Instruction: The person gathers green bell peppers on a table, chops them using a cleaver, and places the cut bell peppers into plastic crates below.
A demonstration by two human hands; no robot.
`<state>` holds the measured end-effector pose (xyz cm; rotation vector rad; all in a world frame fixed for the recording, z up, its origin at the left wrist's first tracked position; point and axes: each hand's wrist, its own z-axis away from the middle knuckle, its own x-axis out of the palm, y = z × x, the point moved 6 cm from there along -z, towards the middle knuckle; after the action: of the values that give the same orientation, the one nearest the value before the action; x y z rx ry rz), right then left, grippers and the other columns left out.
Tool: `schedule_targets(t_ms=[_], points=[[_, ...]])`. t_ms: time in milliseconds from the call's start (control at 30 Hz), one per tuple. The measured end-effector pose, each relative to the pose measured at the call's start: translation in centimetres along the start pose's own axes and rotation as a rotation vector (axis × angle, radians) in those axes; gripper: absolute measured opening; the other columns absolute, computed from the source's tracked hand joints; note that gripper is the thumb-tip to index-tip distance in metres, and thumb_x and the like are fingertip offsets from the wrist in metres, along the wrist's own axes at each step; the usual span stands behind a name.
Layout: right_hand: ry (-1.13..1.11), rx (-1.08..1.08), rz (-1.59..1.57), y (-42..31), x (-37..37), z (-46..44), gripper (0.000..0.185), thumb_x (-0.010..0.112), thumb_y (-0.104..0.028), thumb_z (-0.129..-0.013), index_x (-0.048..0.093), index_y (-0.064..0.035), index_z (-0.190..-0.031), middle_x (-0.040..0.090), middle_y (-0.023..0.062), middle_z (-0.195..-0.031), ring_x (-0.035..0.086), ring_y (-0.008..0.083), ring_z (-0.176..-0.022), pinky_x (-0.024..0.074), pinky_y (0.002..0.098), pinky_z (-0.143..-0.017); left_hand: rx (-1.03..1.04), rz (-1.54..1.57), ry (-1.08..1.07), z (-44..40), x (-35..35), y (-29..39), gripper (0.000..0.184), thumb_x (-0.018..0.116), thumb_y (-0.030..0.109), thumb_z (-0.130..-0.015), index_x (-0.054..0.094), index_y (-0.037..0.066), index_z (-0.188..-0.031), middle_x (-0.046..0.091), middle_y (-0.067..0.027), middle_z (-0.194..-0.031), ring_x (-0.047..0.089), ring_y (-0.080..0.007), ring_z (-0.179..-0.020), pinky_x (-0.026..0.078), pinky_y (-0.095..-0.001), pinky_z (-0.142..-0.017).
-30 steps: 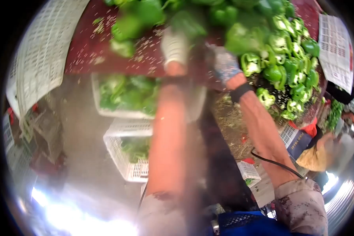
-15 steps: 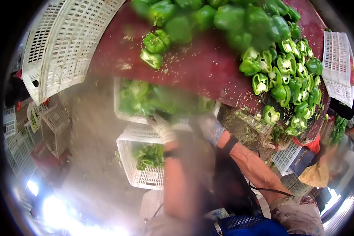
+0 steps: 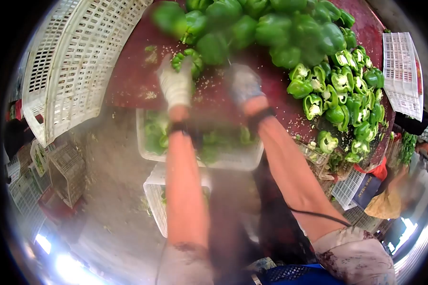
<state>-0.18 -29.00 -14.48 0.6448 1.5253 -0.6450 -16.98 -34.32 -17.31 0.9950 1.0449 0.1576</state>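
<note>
The left hand gripped a pepper, maybe to steady it; I couldn't tell if the right hand held anything.

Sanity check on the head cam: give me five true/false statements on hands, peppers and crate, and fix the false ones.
1. The left hand is at a green pepper. True.
2. The right hand is bare. False: it wears a glove.
3. The tabletop is dark red. True.
4. The cut peppers are piled left of both hands. False: the pile of cut peppers is on the right.
5. A pale crate sits below the table edge. True.
</note>
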Motion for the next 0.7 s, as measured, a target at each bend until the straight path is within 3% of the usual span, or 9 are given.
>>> schedule_targets(t_ms=[67, 267, 333, 367, 433, 533, 567, 600, 700], points=[[0.014, 0.182, -0.414, 0.8, 3.4, -0.5, 0.013, 0.058, -0.013, -0.082, 0.065, -0.0034, -0.083, 0.064, 0.0183, -0.072, 0.065, 0.0344, -0.067, 0.0517, 0.0441, -0.056, -0.104, -0.071, -0.147, -0.8, 1.7, 0.3, 0.069, 0.078, 0.034, -0.071, 0.052, 0.005, -0.128, 0.047, -0.0236, -0.131, 0.05, -0.0374, -0.117, 0.044, -0.0424, -0.099], [-0.203, -0.039, -0.301, 1.9, 1.4, 2.0, 0.013, 0.063, -0.018, -0.079, 0.07, -0.0065, -0.081, 0.068, 0.015, -0.082, 0.067, 0.0319, -0.078, 0.0532, 0.0426, -0.07, -0.026, -0.003, -0.145, 2.1, 3.0, -2.4, 0.067, 0.081, 0.019, -0.058, 0.058, 0.013, -0.12, 0.057, -0.0208, -0.114, 0.059, -0.0355, -0.104, 0.048, -0.0414, -0.092], [-0.597, 0.057, -0.343, 1.3, -2.7, 3.9, 0.022, 0.065, -0.027, -0.08, 0.071, -0.0094, -0.092, 0.069, 0.0148, -0.09, 0.067, 0.0313, -0.084, 0.0538, 0.0422, -0.073, -0.084, -0.179, -0.254, 5.7, 2.1, -1.5, 0.066, 0.081, 0.022, -0.055, 0.059, 0.015, -0.116, 0.058, -0.0204, -0.112, 0.061, -0.0359, -0.1, 0.05, -0.042, -0.09], [-0.627, 0.061, -0.319, 1.5, -1.9, 5.3, 0.025, 0.065, -0.029, -0.08, 0.071, -0.012, -0.096, 0.069, 0.0148, -0.092, 0.068, 0.0316, -0.086, 0.054, 0.0419, -0.074, -0.052, -0.198, -0.224, 7.6, 2.2, -2.2, 0.065, 0.08, 0.023, -0.056, 0.058, 0.015, -0.117, 0.058, -0.0204, -0.112, 0.06, -0.0371, -0.1, 0.049, -0.0428, -0.09], [-0.493, 0.162, -0.383, 0.9, -2.1, 6.6, 0.018, 0.057, -0.018, -0.084, 0.065, -0.0027, -0.08, 0.064, 0.0212, -0.077, 0.063, 0.0391, -0.071, 0.051, 0.0474, -0.064, -0.042, -0.2, -0.199, 9.3, 2.2, -3.2, 0.065, 0.079, 0.025, -0.057, 0.057, 0.016, -0.118, 0.057, -0.0205, -0.112, 0.059, -0.0391, -0.102, 0.049, -0.0441, -0.091], [-0.495, 0.238, -0.536, 3.2, 7.0, 9.8, 0.023, 0.059, -0.024, -0.083, 0.067, -0.0042, -0.092, 0.067, 0.0185, -0.081, 0.066, 0.0362, -0.076, 0.0528, 0.0457, -0.068, -0.09, -0.152, -0.241, 10.0, 2.7, -3.4, 0.065, 0.076, 0.024, -0.058, 0.056, 0.018, -0.119, 0.056, -0.0204, -0.112, 0.057, -0.0407, -0.103, 0.048, -0.0456, -0.091], [-0.26, 0.149, -0.425, 3.2, 7.6, 10.4, 0.018, 0.056, -0.02, -0.084, 0.063, -0.0031, -0.084, 0.065, 0.0197, -0.077, 0.065, 0.0363, -0.074, 0.0524, 0.0468, -0.065, -0.104, -0.141, -0.236, 10.0, 2.1, -2.8, 0.064, 0.075, 0.023, -0.059, 0.055, 0.018, -0.119, 0.056, -0.0201, -0.112, 0.057, -0.0406, -0.102, 0.048, -0.0461, -0.09], [-0.263, 0.125, -0.382, 2.7, 7.6, 10.1, 0.017, 0.056, -0.02, -0.084, 0.063, -0.004, -0.083, 0.065, 0.0195, -0.076, 0.065, 0.0361, -0.074, 0.0526, 0.0463, -0.065, -0.117, -0.13, -0.228, 10.0, 1.6, -2.6, 0.063, 0.074, 0.023, -0.059, 0.055, 0.018, -0.119, 0.056, -0.0197, -0.112, 0.057, -0.0406, -0.102, 0.048, -0.0467, -0.09], [-0.337, 0.13, -0.287, 0.6, 6.1, 10.0, 0.015, 0.055, -0.019, -0.084, 0.064, -0.0068, -0.083, 0.065, 0.0164, -0.077, 0.066, 0.0342, -0.073, 0.0536, 0.044, -0.064, -0.002, -0.073, -0.041, 10.8, 1.1, -6.1, 0.054, 0.073, 0.02, -0.06, 0.059, 0.006, -0.111, 0.063, -0.0199, -0.103, 0.062, -0.0369, -0.091, 0.051, -0.0412, -0.082]])
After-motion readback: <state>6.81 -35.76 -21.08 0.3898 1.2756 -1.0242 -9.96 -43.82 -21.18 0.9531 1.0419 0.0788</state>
